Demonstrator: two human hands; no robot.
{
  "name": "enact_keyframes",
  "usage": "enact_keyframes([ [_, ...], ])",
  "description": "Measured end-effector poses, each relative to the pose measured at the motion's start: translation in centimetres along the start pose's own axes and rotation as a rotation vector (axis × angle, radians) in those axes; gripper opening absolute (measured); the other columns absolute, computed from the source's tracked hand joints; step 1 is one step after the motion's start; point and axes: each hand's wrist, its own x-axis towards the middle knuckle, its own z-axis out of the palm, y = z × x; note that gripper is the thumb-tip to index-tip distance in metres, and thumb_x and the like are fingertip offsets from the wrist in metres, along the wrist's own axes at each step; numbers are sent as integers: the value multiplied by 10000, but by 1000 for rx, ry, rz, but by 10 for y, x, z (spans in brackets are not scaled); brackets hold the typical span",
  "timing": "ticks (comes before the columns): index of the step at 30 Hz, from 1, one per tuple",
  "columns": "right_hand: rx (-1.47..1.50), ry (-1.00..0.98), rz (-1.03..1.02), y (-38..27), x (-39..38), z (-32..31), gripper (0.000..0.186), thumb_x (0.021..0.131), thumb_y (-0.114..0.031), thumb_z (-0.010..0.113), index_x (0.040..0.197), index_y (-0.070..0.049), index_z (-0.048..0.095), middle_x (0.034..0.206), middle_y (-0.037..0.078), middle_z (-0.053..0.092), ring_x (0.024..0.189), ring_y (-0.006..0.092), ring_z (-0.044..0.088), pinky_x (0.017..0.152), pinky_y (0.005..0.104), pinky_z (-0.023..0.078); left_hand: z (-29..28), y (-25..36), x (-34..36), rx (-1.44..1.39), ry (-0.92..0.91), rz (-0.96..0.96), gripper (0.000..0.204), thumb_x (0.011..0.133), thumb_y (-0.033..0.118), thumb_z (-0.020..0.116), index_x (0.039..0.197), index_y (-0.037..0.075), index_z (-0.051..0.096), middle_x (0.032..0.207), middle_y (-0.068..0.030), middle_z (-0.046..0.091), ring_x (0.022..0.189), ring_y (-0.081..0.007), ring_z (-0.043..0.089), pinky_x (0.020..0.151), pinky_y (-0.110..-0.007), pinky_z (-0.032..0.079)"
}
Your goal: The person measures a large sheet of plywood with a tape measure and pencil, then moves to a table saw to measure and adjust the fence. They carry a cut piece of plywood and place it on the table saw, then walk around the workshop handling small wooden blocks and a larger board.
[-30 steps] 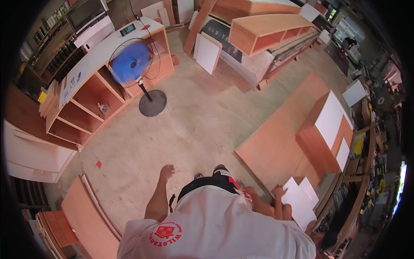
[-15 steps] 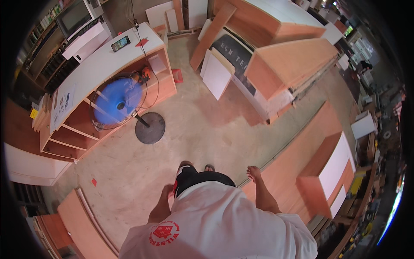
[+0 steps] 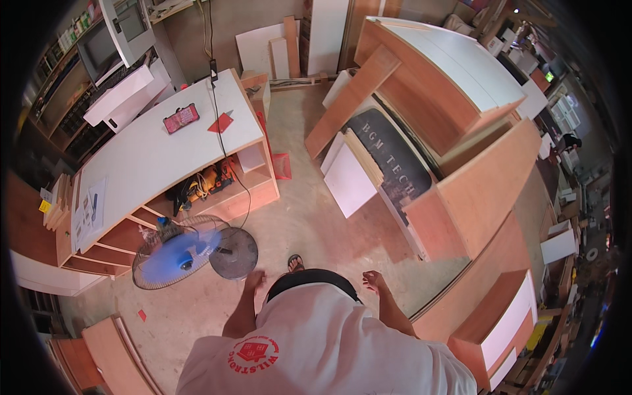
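Note:
My left hand (image 3: 254, 282) hangs low beside my waist, its fingers smeared. It is nearest to the round dark base (image 3: 238, 258) of a standing fan with spinning blue blades (image 3: 181, 253). On the other side my right hand (image 3: 373, 281) hangs with loosely bent fingers apart and nothing in them. One sandalled foot (image 3: 295, 263) shows on the floor between the hands. Ahead to the left stands a white-topped wooden cabinet (image 3: 151, 141). A phone (image 3: 181, 118) in a red case and a red flat piece (image 3: 221, 122) lie on it.
Orange power tools (image 3: 210, 183) sit inside the cabinet, and a black cable (image 3: 224, 141) hangs across its top. Wooden cabinets (image 3: 454, 92), a leaning plank (image 3: 352, 99) and white boards (image 3: 349, 181) stand ahead right. Another wooden box unit (image 3: 494, 322) is at the near right.
My view has shifted forward, so the fan and cabinets appear lower and nearer. My right hand has swung inward. A foot has come forward between my hands.

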Motion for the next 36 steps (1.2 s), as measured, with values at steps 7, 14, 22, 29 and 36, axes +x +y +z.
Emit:
enact_keyframes([
  [7, 143, 108, -53, -143, 101, -12, 390, 958, -378, 664, 1208, -79, 636, 948, 40, 692, 819, 180, 672, 718, 376, 528, 120, 288, 51, 368, 3, 176, 457, 1036, 450, 558, 1320, 97, 620, 1245, -73, 677, 1066, -197, 654, 921, -371, 502],
  [14, -12, 101, -265, -330, 262, -50, 395, 947, -367, 665, 1141, -22, 660, 883, 64, 702, 752, 201, 681, 648, 377, 541, 205, 438, 130, 350, -176, 195, 486, 1047, 444, 548, 1378, 91, 593, 1301, -86, 658, 1122, -202, 642, 963, -373, 501],
  [22, -307, 12, -694, -592, 397, -89, 470, 950, -395, 650, 1108, 47, 681, 928, 152, 739, 770, 222, 719, 730, 360, 561, 245, 592, 237, 200, -105, 402, 455, 1073, 394, 518, 1381, 63, 573, 1281, -43, 664, 1081, -145, 637, 952, -315, 501],
  [29, -301, -67, -703, -766, 439, -61, 484, 982, -416, 639, 1150, 37, 674, 955, 136, 733, 864, 195, 688, 798, 339, 543, 270, 750, 305, 149, 9, 363, 445, 1079, 385, 509, 1336, 35, 609, 1227, -49, 675, 1097, -133, 631, 918, -291, 504],
  [36, -344, -67, -634, -877, 555, -33, 419, 978, -385, 654, 1100, 15, 689, 983, 189, 745, 960, 254, 722, 844, 362, 544, 234, 897, 516, 161, -122, 409, 444, 1043, 360, 594, 1347, 37, 612, 1213, -78, 685, 1030, -149, 652, 899, -296, 509],
])
